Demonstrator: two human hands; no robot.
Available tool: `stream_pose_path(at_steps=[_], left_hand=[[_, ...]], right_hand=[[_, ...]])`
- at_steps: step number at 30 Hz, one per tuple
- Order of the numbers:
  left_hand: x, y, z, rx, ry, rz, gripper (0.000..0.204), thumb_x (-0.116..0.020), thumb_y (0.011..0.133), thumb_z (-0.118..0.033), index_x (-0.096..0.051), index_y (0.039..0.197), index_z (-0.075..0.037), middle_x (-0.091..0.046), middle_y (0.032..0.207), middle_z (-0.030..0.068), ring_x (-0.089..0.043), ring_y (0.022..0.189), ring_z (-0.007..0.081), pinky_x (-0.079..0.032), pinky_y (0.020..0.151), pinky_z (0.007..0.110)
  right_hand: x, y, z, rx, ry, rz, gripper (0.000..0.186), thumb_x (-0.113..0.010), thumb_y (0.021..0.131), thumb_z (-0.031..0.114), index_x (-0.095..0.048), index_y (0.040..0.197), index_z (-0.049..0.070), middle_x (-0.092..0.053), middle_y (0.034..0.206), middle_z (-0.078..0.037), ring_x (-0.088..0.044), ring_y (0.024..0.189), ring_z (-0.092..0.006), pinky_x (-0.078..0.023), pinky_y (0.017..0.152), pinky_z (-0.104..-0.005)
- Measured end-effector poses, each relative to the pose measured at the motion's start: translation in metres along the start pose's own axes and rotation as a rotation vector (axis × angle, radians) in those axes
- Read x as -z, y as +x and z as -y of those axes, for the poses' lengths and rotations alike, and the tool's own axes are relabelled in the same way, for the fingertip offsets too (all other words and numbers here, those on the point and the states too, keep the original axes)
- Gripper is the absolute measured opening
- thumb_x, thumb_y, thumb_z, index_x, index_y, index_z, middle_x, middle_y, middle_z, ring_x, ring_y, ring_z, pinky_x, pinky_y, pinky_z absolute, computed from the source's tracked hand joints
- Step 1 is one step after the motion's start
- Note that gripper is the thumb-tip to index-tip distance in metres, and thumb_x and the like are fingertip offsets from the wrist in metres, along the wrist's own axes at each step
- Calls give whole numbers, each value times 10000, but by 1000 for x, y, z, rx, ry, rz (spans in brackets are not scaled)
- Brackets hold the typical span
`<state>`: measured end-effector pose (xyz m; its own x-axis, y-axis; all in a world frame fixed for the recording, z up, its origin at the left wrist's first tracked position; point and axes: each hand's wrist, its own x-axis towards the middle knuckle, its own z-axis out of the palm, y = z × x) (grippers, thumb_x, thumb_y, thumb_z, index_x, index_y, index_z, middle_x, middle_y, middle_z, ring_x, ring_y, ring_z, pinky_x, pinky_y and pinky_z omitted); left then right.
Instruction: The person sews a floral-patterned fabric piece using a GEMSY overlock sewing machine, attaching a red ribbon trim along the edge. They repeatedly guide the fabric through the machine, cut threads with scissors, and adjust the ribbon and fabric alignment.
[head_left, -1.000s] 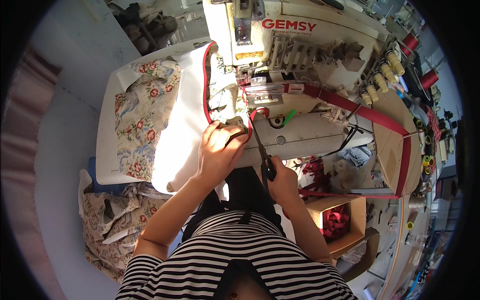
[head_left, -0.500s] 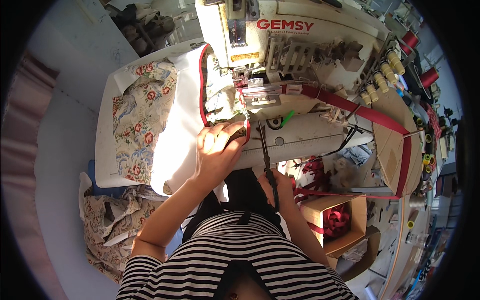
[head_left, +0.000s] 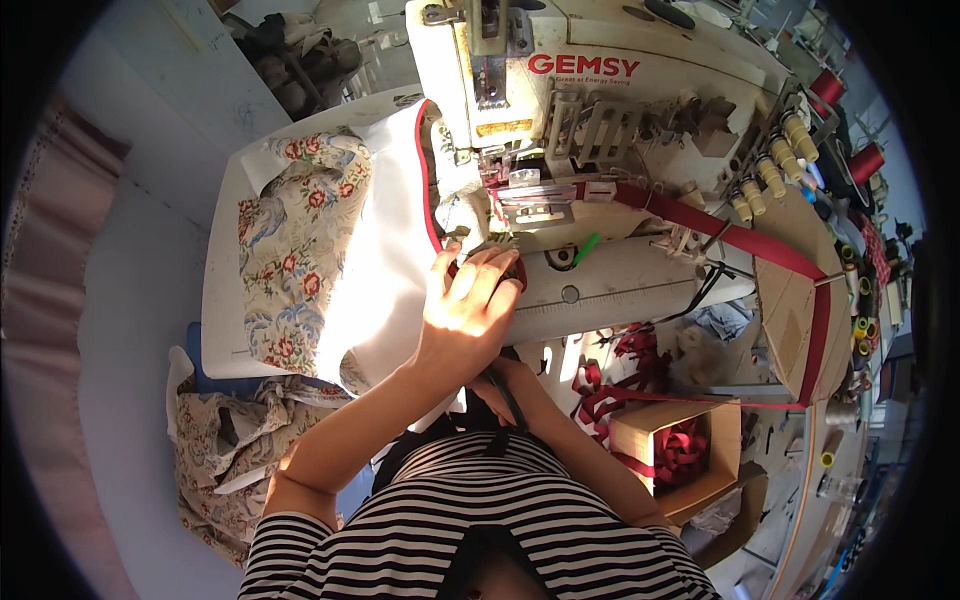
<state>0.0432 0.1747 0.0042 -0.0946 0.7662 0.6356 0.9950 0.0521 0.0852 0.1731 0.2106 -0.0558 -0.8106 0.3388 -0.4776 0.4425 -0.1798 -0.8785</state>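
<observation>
Just in front of the sewing machine (head_left: 600,90), my left hand (head_left: 468,305) is closed over the near edge of a floral fabric piece (head_left: 305,260) with red binding (head_left: 423,170) along its rim. Sunlight falls brightly on the white part of this fabric, which spreads over the machine bed to the left. Below my left hand, close to my body, my right hand (head_left: 498,388) holds scissors (head_left: 512,405) by their black handles. The blades are hidden behind my left hand and wrist.
Red binding tape (head_left: 740,235) runs from the machine over a cardboard guide (head_left: 795,330) at right. A cardboard box (head_left: 630,440) holds more red tape. A green strip (head_left: 586,246) lies on the bed. More floral fabric (head_left: 225,450) hangs at lower left. Thread cones (head_left: 795,135) stand at right.
My right hand has drawn the scissors left and toward my body, beneath my left hand. The left hand has shifted slightly nearer, its fingers curled over the fabric edge. The view has shifted slightly.
</observation>
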Motion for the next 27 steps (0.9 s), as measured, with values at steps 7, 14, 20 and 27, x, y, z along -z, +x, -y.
stream_pose_path(at_steps=[7,14,20,27], left_hand=[[-1,6,5,-3,20,2,144,-661,739,-56,-572,852,-71,-599,1101,55,-568,1015,198,-315,981,480],[-1,17,19,-43,67,11,145,-616,737,-88,-595,880,-77,-584,1099,64,-549,1032,201,-314,1007,486],[-3,25,32,-78,109,42,136,-618,778,-93,-575,903,-61,-572,1119,67,-546,1005,210,-308,1003,479],[-7,30,48,-130,111,45,225,-574,751,-80,-567,975,-54,-554,1105,83,-525,1007,215,-308,1008,481]], right_hand=[[-2,4,-7,-2,10,0,237,-606,851,214,-597,911,-15,-514,566,-28,-467,430,-105,-377,406,-262],[-4,1,-6,-87,5,14,221,-609,840,212,-599,897,-2,-516,574,-26,-459,437,-96,-372,410,-253],[-4,-8,0,-97,-19,19,210,-616,857,217,-598,899,12,-519,587,-13,-444,442,-84,-350,409,-247],[0,-6,-17,-53,29,16,212,-617,864,213,-581,883,5,-525,597,-14,-443,442,-80,-349,409,-242]])
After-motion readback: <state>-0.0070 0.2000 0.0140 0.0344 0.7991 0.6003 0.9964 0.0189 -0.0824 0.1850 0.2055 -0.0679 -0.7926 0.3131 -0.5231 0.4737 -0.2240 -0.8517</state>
